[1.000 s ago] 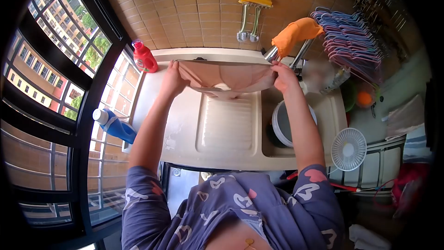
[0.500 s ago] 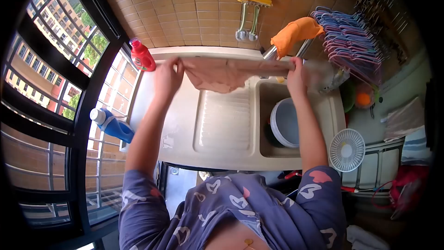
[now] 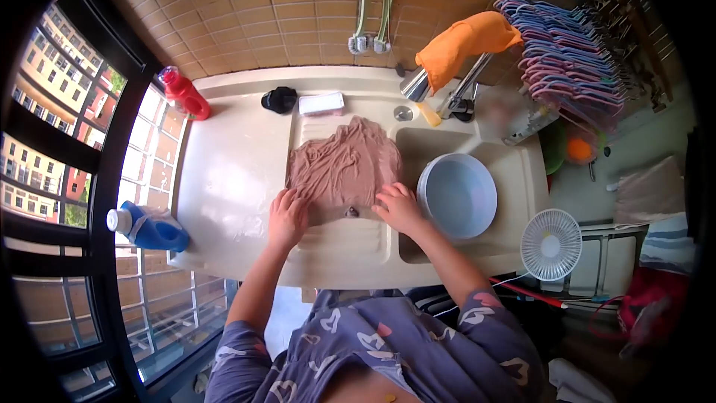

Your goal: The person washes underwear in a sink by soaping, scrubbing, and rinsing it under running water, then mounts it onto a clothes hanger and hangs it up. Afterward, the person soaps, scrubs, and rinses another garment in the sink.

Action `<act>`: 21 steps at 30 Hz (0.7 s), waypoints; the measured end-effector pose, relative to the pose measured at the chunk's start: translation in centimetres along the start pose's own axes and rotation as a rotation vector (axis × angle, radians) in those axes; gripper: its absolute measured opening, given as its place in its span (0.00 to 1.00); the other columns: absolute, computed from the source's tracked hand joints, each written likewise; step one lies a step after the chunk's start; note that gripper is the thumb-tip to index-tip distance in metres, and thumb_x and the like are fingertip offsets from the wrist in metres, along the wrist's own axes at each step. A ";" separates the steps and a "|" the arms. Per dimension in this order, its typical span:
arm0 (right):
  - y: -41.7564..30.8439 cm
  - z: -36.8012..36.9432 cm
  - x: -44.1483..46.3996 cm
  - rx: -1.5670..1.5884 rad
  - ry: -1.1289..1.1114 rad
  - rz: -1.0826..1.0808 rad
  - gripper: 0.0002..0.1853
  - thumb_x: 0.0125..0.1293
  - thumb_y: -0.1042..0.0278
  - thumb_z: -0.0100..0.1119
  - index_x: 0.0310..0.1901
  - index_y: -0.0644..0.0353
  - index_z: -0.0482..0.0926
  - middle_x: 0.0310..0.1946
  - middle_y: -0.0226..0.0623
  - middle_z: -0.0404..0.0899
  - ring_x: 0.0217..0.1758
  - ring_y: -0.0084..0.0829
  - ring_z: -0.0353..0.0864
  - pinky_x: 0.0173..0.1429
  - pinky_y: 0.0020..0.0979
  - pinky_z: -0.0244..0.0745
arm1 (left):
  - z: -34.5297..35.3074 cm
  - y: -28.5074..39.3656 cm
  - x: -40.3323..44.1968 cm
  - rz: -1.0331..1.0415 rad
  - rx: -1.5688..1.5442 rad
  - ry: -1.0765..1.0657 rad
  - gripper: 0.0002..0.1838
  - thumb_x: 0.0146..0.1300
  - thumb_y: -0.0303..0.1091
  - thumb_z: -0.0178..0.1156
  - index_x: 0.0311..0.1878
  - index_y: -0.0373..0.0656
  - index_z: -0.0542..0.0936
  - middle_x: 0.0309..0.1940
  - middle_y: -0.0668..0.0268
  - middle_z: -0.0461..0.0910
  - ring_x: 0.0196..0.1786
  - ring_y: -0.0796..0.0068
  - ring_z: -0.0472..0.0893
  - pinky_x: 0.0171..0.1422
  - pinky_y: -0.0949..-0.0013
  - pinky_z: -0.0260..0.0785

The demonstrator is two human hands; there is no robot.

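Wet dusty-pink underpants lie wrinkled on the ribbed drainboard, the waistband with its small dark ornament towards me. At the near left corner of the fabric, my left hand rests with fingers stretched out on the edge. My right hand is at the near right corner, its fingers spread over the cloth. Just right of it, a white bucket with pale water stands in the sink basin.
A white soap dish and a dark bundle sit behind the cloth. An orange cloth hangs over the faucet. Red and blue bottles stand by the window. A small fan is at the right.
The underpants were stretched in the air between both hands; now they lie on the drainboard. Both hands have come down and nearer to my body, and the view has shifted.
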State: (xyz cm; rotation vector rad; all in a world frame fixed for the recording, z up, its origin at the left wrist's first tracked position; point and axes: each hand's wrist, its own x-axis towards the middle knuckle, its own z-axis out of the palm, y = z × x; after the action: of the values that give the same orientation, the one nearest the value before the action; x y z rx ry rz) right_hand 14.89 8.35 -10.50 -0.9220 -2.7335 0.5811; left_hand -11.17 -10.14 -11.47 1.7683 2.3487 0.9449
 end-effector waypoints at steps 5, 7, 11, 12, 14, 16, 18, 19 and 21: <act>5.6 -3.8 9.8 0.228 0.354 0.072 0.09 0.62 0.66 0.61 0.41 0.62 0.80 0.43 0.48 0.80 0.48 0.51 0.78 0.54 0.46 0.74 | 2.4 0.5 1.3 -0.035 0.201 -0.050 0.21 0.57 0.37 0.62 0.55 0.45 0.78 0.61 0.57 0.74 0.67 0.53 0.69 0.74 0.51 0.56; 11.2 -4.3 13.8 0.009 0.412 0.202 0.13 0.64 0.64 0.61 0.46 0.64 0.78 0.45 0.49 0.80 0.51 0.52 0.77 0.55 0.47 0.74 | 2.8 0.5 1.4 -0.062 0.214 -0.044 0.22 0.55 0.38 0.61 0.55 0.46 0.78 0.62 0.58 0.73 0.68 0.54 0.69 0.74 0.51 0.55; 15.4 -3.6 19.6 -0.293 0.309 0.491 0.27 0.65 0.57 0.60 0.62 0.61 0.71 0.60 0.48 0.72 0.65 0.50 0.69 0.68 0.47 0.65 | 2.8 0.2 1.6 -0.072 0.240 -0.041 0.23 0.53 0.39 0.62 0.54 0.46 0.79 0.62 0.59 0.74 0.67 0.57 0.70 0.75 0.51 0.56; 14.5 -2.9 20.0 -0.336 0.357 0.576 0.29 0.66 0.55 0.58 0.65 0.61 0.70 0.62 0.48 0.71 0.67 0.50 0.67 0.71 0.48 0.61 | 2.8 0.3 1.7 -0.098 0.245 -0.045 0.23 0.53 0.39 0.62 0.54 0.46 0.79 0.62 0.59 0.74 0.67 0.57 0.70 0.75 0.51 0.56; 15.7 0.6 20.4 -0.360 0.475 0.562 0.22 0.67 0.54 0.55 0.55 0.61 0.77 0.57 0.52 0.75 0.64 0.53 0.70 0.67 0.51 0.65 | 2.5 0.5 1.9 -0.099 0.221 -0.044 0.23 0.53 0.39 0.62 0.54 0.46 0.79 0.62 0.59 0.74 0.68 0.57 0.69 0.75 0.51 0.56; 17.3 3.3 20.9 -0.383 0.610 0.559 0.19 0.68 0.53 0.53 0.45 0.61 0.84 0.53 0.57 0.78 0.60 0.56 0.74 0.62 0.53 0.68 | 2.8 0.1 1.8 -0.106 0.228 -0.060 0.23 0.52 0.39 0.62 0.54 0.46 0.79 0.62 0.59 0.74 0.68 0.57 0.69 0.75 0.51 0.56; 19.2 4.4 21.7 -0.437 0.702 0.570 0.15 0.66 0.59 0.52 0.43 0.58 0.83 0.48 0.55 0.81 0.57 0.56 0.76 0.59 0.53 0.69 | 3.0 -0.1 1.9 -0.102 0.226 -0.071 0.23 0.52 0.40 0.63 0.54 0.46 0.79 0.62 0.59 0.74 0.68 0.57 0.69 0.75 0.51 0.55; 19.3 3.9 21.8 -0.466 0.659 0.567 0.13 0.64 0.63 0.52 0.43 0.58 0.83 0.48 0.55 0.81 0.55 0.55 0.78 0.56 0.52 0.71 | 3.1 -0.1 1.9 -0.101 0.229 -0.059 0.24 0.52 0.40 0.63 0.54 0.46 0.79 0.62 0.59 0.74 0.68 0.57 0.69 0.75 0.51 0.55; 18.8 1.9 22.2 -0.272 0.514 0.632 0.14 0.63 0.68 0.51 0.48 0.59 0.81 0.48 0.54 0.81 0.51 0.53 0.81 0.54 0.50 0.74 | 3.2 -0.3 1.6 -0.088 0.222 -0.052 0.24 0.53 0.40 0.63 0.55 0.46 0.78 0.63 0.58 0.74 0.68 0.57 0.69 0.75 0.50 0.55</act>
State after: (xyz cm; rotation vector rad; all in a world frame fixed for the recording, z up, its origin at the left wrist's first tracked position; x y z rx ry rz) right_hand 6.93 35.13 -18.85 -1.7391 -2.0640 0.0263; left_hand -10.73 -7.37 -13.69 1.7177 2.5603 0.6407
